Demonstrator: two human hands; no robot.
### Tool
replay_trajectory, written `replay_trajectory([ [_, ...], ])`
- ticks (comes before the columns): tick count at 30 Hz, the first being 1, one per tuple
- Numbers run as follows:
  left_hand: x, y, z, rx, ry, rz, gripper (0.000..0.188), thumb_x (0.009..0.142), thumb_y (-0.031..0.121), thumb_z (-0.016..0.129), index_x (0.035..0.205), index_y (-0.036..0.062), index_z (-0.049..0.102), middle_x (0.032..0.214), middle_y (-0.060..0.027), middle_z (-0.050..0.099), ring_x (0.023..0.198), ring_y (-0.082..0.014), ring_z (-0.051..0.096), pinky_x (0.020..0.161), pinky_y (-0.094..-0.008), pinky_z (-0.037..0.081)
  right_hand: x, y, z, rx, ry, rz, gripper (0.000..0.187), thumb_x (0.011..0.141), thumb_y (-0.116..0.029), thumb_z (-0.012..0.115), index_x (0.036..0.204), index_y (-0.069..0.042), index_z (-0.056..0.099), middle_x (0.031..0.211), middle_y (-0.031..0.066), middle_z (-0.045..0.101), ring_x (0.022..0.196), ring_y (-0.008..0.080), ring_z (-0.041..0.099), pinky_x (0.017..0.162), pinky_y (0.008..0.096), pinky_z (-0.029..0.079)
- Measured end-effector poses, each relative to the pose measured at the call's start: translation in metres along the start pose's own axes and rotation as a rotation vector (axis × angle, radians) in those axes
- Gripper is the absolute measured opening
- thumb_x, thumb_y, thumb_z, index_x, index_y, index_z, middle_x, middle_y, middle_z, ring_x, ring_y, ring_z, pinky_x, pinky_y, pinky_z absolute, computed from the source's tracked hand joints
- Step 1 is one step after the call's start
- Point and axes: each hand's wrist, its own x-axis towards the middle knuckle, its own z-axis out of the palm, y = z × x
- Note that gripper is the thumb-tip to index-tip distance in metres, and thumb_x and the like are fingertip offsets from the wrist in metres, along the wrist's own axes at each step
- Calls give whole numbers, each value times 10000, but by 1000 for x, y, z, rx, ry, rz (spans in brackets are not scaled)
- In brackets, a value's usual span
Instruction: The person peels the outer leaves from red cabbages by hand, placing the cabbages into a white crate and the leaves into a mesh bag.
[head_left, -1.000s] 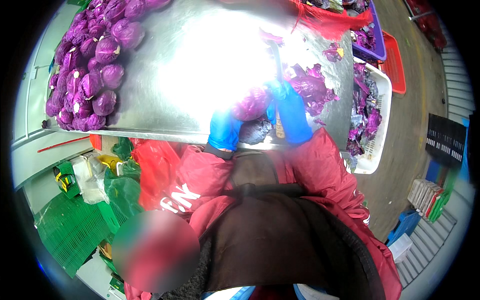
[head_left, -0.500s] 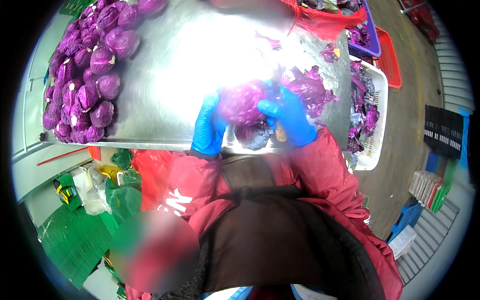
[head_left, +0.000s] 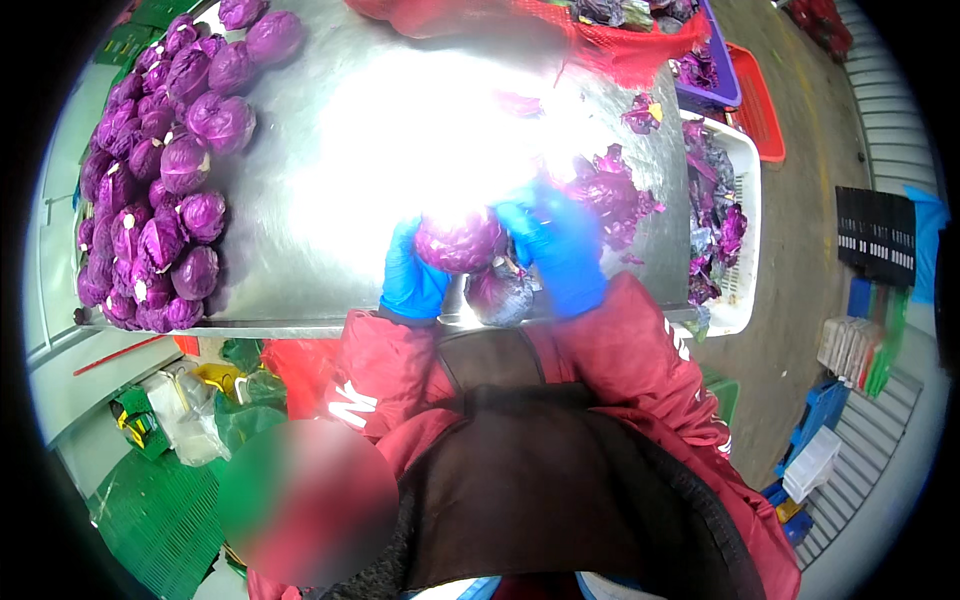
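Observation:
My left hand [head_left: 412, 275], in a blue glove, is closed round the left side of a purple cabbage [head_left: 458, 242], held above the table's near part. My right hand [head_left: 560, 250], also blue-gloved and somewhat smeared by motion, has its curled fingers against the cabbage's right side; what lies inside its grip is hidden. Just below, a second cabbage [head_left: 498, 295] with greyish outer leaves rests near the table's front edge. Loose purple leaves [head_left: 610, 200] lie to the right of my right hand. Strong glare washes out the tabletop beyond the cabbage.
Many purple cabbages [head_left: 160, 190] are heaped on the left of the steel table [head_left: 270, 200]. Off its right edge stand a white crate [head_left: 745, 230] of leaves, a purple crate [head_left: 722, 80] and a red crate [head_left: 757, 105]. Red netting [head_left: 640, 55] lies at the far side.
The held cabbage and my right hand have shifted slightly left and lower. A tan, rounded stub that stuck out under my right hand no longer shows. The whole view has tilted a little.

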Motion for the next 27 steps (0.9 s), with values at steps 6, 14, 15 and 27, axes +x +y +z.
replay_trajectory([
  [6, 10, 5, 19, -80, 34, -58, 494, 897, 421, 501, 1187, 21, 505, 1120, -180, 589, 1030, -307, 582, 885, -480, 484, 16, 12, -32, 839, 12, 272, 136, 874, -199, 582, 919, -72, 602, 702, 26, 564, 611, 132, 553, 508, 255, 428],
  [14, 37, 25, -7, 1259, 3, 351, 430, 844, 353, 572, 1169, 75, 525, 1117, -101, 608, 1003, -239, 588, 888, -403, 459, 3, 162, -68, -807, 117, -156, 306, 851, -321, 644, 688, -62, 663, 560, 64, 530, 458, 120, 460, 462, 322, 362],
  [15, 37, 30, -24, 1264, 131, 367, 434, 841, 352, 574, 1177, 83, 522, 1132, -95, 605, 1010, -236, 585, 895, -397, 453, 2, 104, -40, -210, 152, 428, 274, 847, -293, 662, 707, -60, 688, 542, 14, 525, 430, 93, 414, 432, 279, 326],
  [27, 14, 266, -68, -254, 309, 874, 663, 816, 567, 525, 1331, 162, 424, 1354, -118, 446, 1227, -357, 417, 1034, -646, 238, 4, 135, -39, -58, 234, 405, 299, 878, -210, 629, 630, -57, 569, 527, 53, 573, 361, 87, 405, 375, 246, 298],
])
